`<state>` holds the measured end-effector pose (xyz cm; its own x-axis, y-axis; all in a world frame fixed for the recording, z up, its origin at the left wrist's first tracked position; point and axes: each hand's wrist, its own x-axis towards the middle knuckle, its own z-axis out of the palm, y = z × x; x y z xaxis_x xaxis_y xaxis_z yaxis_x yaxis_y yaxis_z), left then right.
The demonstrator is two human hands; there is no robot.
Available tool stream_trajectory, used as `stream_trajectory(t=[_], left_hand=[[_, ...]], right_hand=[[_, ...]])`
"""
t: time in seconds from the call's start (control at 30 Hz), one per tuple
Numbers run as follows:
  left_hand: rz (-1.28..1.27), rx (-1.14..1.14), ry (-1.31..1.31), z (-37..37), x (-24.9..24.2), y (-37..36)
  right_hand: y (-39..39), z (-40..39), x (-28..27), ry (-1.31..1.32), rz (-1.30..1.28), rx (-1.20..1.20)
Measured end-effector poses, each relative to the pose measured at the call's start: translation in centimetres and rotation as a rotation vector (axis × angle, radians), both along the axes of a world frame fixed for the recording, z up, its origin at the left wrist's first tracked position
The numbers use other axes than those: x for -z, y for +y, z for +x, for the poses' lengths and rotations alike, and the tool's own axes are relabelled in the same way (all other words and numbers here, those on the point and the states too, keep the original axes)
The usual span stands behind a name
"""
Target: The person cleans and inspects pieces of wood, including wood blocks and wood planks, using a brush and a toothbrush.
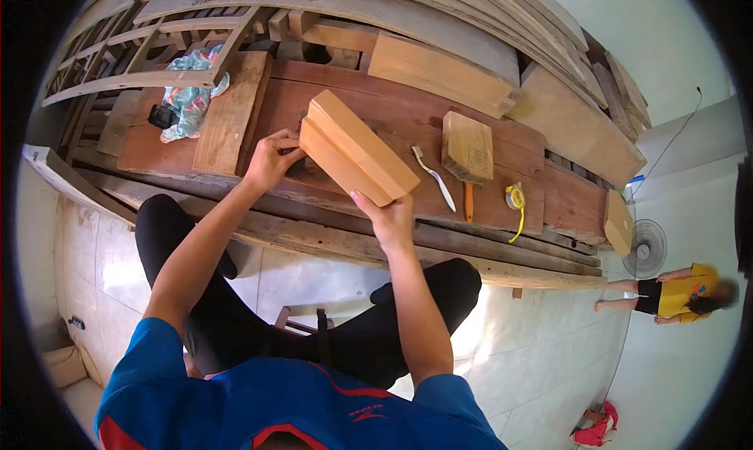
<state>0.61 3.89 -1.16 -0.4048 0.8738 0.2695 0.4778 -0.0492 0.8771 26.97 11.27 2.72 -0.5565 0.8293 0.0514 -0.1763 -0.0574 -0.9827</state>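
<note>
A smooth, light-brown wooden block [361, 148] with a stepped edge along its length is held tilted above the workbench. My right hand [384, 219] grips its lower right end, thumb on the near face. At the upper left end, my left hand [272, 160] has its fingers closed against the block's edge. To the right on the bench lie a toothbrush [434, 178] with a white handle and a thick, rough wooden block [467, 148]. An orange handle [469, 202] sticks out from under that rough block. Farther right is a yellow tape measure [514, 197] with a short length of tape out.
Long planks [329, 7] are stacked behind the reddish bench board [286, 97]. A patterned cloth [188, 97] and a wooden lattice frame [149, 78] are at the left. A fan [645, 248] and a person in a yellow shirt [681, 295] are at the right.
</note>
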Motion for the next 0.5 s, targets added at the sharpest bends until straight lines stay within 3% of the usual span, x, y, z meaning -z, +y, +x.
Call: stream_trajectory(t=[0.13, 0.23, 0.43, 0.5], left_hand=[[-0.008, -0.013, -0.016, -0.2, -0.3, 0.1], [-0.008, 0.013, -0.018, 0.0, -0.5, 0.0], [-0.021, -0.003, -0.007, 0.1, -1.1, -0.4], [-0.002, 0.011, -0.025, 0.3, -0.9, 0.1]], right_hand=[[0.0, -0.5, -1.5, 0.121, 0.068, 0.043], [0.6, -0.3, 0.9, -0.032, 0.082, 0.037], [0.2, -0.1, -1.6, 0.097, 0.014, 0.000], [0.4, -0.1, -0.5, 0.003, 0.084, 0.021]])
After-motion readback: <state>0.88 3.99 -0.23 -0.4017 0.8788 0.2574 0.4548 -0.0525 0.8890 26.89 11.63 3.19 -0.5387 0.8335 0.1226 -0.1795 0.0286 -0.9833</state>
